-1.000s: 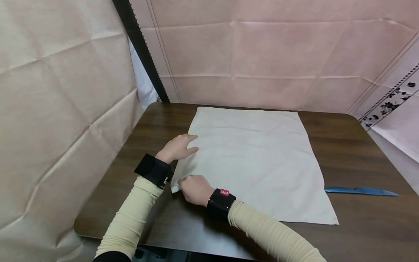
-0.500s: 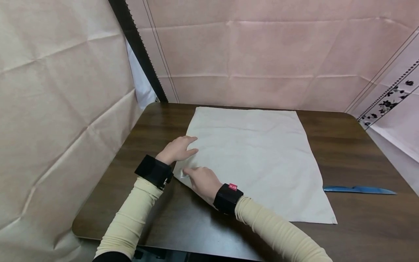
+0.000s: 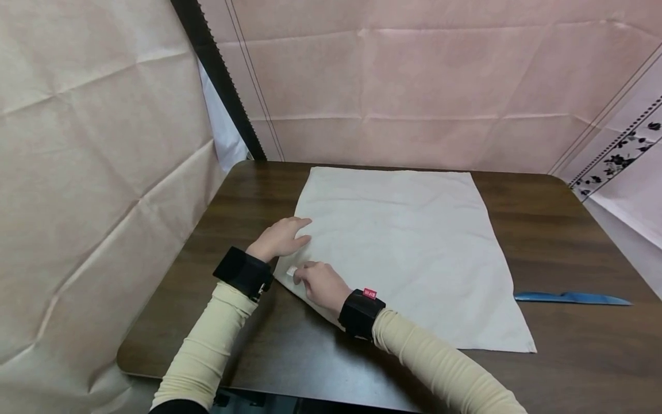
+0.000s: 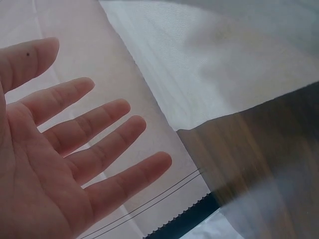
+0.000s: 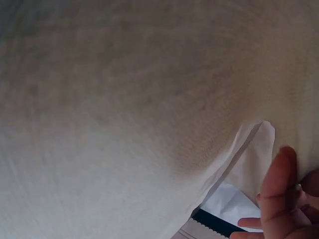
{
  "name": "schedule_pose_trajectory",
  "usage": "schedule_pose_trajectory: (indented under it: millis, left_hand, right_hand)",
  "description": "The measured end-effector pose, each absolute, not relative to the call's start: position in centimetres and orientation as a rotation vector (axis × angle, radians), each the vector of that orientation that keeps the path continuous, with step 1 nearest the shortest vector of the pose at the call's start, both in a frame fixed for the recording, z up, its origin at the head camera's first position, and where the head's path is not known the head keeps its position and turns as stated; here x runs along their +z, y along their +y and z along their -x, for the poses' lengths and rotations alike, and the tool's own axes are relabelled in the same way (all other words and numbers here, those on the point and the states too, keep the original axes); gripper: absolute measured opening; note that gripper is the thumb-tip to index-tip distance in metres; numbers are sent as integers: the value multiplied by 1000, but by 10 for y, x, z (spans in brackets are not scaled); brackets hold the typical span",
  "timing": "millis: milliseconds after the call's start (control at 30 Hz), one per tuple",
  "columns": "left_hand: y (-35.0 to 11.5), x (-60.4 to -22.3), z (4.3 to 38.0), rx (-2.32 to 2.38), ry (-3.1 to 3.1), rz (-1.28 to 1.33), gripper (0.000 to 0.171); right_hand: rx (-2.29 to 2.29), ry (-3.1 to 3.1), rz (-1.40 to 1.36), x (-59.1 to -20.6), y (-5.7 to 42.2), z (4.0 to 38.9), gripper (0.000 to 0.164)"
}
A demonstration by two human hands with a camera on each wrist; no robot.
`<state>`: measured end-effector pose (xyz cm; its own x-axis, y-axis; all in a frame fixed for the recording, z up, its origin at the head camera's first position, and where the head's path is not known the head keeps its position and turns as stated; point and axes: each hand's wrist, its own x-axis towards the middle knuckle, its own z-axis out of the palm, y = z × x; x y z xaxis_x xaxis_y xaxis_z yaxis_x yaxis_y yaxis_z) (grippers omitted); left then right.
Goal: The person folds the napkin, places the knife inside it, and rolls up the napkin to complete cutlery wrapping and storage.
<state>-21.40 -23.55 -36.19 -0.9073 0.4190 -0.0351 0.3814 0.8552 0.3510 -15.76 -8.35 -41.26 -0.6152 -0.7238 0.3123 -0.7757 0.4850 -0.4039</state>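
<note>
A white, roughly square cloth (image 3: 403, 230) lies spread on the brown table. My left hand (image 3: 279, 237) is at its left edge with thumb and fingers spread; in the left wrist view the palm of this hand (image 4: 55, 154) shows, holding nothing. At the near-left corner my right hand (image 3: 323, 284) has curled fingers and pinches the cloth. That corner is turned up, so the near edge runs slantwise under the hand. In the right wrist view the raised cloth (image 5: 124, 139) fills most of the picture, and the fingers (image 5: 279, 194) are partly cut off at the right.
A slim blue knife-shaped thing (image 3: 573, 298) lies right of the cloth. The wooden table (image 3: 543, 230) has rounded corners. Pale hanging sheets (image 3: 424, 86) stand behind it and at the left, with a dark strip (image 3: 224, 80) between them.
My right hand has moved up and slightly right, bringing the cloth's near-left corner inward, and its fingers have turned a little. The left hand has stayed nearly in place.
</note>
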Motion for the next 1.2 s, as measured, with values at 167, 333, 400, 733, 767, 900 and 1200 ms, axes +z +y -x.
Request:
schedule_pose_trajectory:
  millis: [167, 333, 400, 733, 767, 900, 1200]
  left_hand:
    - [-235, -361, 213, 509, 2923, -615, 45]
    - [-232, -362, 214, 506, 2912, -607, 45]
    - [-231, -363, 215, 507, 2909, -605, 45]
    - [-233, -366, 217, 521, 2903, -603, 46]
    - [-232, -366, 217, 526, 2903, -604, 46]
    - [-231, -364, 216, 528, 2904, -595, 46]
    - [-224, -364, 220, 545, 2919, -658, 43]
  right_hand:
    - [824, -2648, -1317, -413, -82, 160, 6]
    - [805, -2705, -1241, -413, -81, 159, 13]
    - [782, -2704, -1209, -413, -80, 159, 18]
    - [766, -2649, -1124, -405, -69, 160, 5]
    - [789, -2647, -1114, -404, -67, 161, 5]
    - [851, -2632, -1047, -402, -56, 165, 16]
    - [931, -2601, -966, -399, -32, 179, 21]
